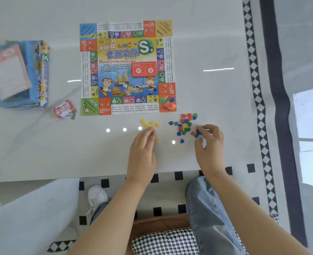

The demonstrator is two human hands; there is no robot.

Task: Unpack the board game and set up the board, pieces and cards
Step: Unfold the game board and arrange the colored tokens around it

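Note:
The paper game board (128, 68) lies unfolded on the white table, with a red card deck (144, 69) on its middle and a white die (125, 85) near it. Player pawns (167, 103) sit on the board's near right corner. Below the board is a small group of yellow house pieces (149, 123) and, to the right, a mixed pile of red, blue, green and yellow pieces (186, 125). My left hand (142, 150) touches the yellow group with its fingertips; one yellow piece (157, 140) lies beside it. My right hand (209, 144) pinches a piece at the mixed pile's right edge.
The open blue game box (33, 74) with a booklet inside stands at the far left. A stack of paper money (65, 109) lies between box and board. The table's front edge (60, 178) runs just below my wrists; my knee and a checked cushion are beneath it.

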